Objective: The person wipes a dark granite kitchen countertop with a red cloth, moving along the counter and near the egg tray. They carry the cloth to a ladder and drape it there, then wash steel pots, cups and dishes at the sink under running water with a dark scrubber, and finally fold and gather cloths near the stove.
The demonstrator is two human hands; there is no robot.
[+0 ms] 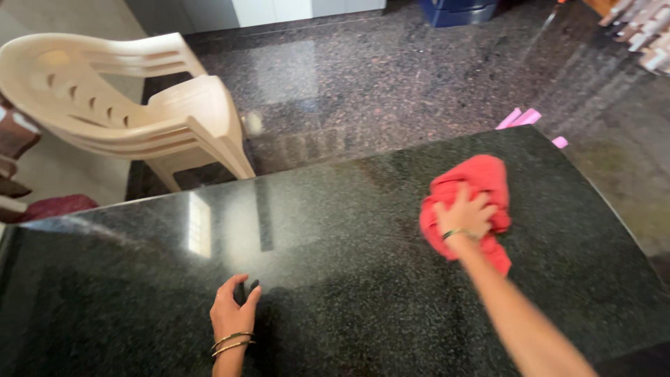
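My right hand [465, 213] presses flat on a crumpled red cloth [474, 180] lying on the polished black granite tabletop [335, 230], right of centre. The fingers are spread over the cloth and a thin bracelet sits at the wrist. My left hand [234, 313] rests on the tabletop near the front edge, fingers curled with the tips on the stone and nothing in them. Two gold bangles circle that wrist. The hands are well apart.
A stack of beige plastic chairs [132, 105] stands beyond the table's far left edge on a speckled brown granite floor [391, 77]. Pink items [520, 117] lie past the table's far right corner. A dark blue bin [460, 10] stands at the back.
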